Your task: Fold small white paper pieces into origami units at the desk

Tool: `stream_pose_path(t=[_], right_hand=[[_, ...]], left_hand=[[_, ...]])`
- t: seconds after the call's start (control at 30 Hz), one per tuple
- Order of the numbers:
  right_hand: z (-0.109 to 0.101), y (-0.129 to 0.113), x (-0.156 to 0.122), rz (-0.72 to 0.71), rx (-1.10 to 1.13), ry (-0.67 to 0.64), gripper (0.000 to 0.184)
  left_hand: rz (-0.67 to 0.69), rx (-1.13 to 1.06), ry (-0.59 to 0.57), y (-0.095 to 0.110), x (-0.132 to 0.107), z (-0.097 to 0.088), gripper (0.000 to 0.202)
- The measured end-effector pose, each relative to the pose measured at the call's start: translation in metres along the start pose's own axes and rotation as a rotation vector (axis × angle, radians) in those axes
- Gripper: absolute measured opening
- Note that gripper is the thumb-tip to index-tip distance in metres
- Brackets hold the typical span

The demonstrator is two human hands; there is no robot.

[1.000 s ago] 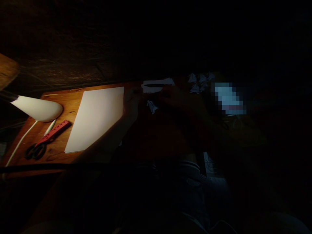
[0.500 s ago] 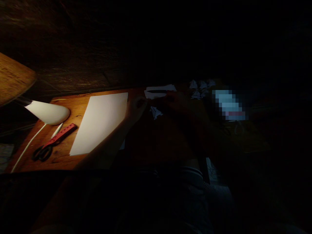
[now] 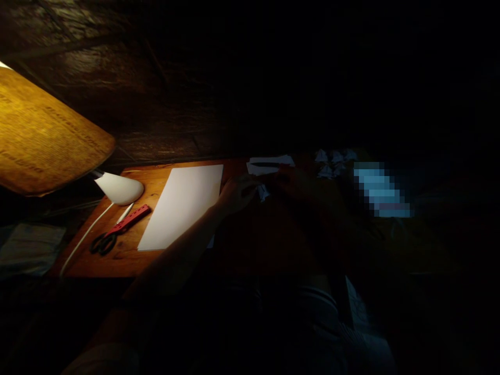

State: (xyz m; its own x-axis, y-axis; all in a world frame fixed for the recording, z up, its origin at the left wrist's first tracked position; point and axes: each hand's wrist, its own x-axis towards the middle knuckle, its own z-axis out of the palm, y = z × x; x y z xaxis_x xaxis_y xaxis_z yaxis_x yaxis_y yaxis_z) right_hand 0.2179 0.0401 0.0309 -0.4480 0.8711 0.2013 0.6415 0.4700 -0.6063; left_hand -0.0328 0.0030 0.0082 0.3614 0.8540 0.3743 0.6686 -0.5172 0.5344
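Note:
The scene is very dark. My left hand (image 3: 239, 191) reaches over a wooden table (image 3: 128, 258) past a large white sheet of paper (image 3: 183, 204). Its fingers curl round a small white folded paper piece (image 3: 263, 192). My right hand (image 3: 291, 182) lies in deep shadow just right of that piece, its fingers too dark to read. Behind the hands lies a white folded paper strip (image 3: 269, 163).
A lamp with a white base (image 3: 119, 187) and a brown shade (image 3: 42, 138) stands at the left, its white cord running forward. Red-and-black scissors (image 3: 117, 230) and a pen lie beside it. Several small folded paper shapes (image 3: 334, 160) sit at the back right, next to a blurred bright patch (image 3: 380, 190).
The camera has turned up and to the left, so everything sits lower and further right in view and more of the lamp shade shows. My hands stay together at the small folded paper.

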Motion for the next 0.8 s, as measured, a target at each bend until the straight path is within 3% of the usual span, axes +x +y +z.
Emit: stream_pose_path(t=[0.13, 0.23, 0.3, 0.37, 0.47, 0.63, 0.8], right_hand=[[-0.013, -0.002, -0.005, -0.063, 0.065, -0.191, 0.029], [-0.022, -0.007, -0.007, -0.098, 0.023, -0.288, 0.034], [-0.024, -0.015, -0.009, -0.172, -0.088, -0.315, 0.039], [-0.02, -0.029, -0.016, -0.209, -0.244, -0.238, 0.046], [-0.006, -0.048, -0.036, -0.096, -0.418, -0.142, 0.054], [0.012, -0.052, -0.071, -0.019, -0.536, -0.244, 0.056], [0.012, -0.049, -0.078, -0.006, -0.56, -0.302, 0.055]], left_hand=[[-0.11, -0.098, 0.225, -0.009, 0.003, 0.001, 0.024], [-0.241, -0.173, 0.306, -0.017, 0.006, 0.0, 0.016], [-0.302, -0.214, 0.314, -0.02, 0.008, 0.0, 0.014], [-0.342, -0.246, 0.313, -0.021, 0.009, -0.001, 0.013], [-0.388, -0.292, 0.338, -0.02, 0.011, 0.0, 0.014], [-0.397, -0.341, 0.347, -0.018, 0.014, 0.003, 0.018], [-0.376, -0.36, 0.357, -0.021, 0.014, 0.003, 0.018]])
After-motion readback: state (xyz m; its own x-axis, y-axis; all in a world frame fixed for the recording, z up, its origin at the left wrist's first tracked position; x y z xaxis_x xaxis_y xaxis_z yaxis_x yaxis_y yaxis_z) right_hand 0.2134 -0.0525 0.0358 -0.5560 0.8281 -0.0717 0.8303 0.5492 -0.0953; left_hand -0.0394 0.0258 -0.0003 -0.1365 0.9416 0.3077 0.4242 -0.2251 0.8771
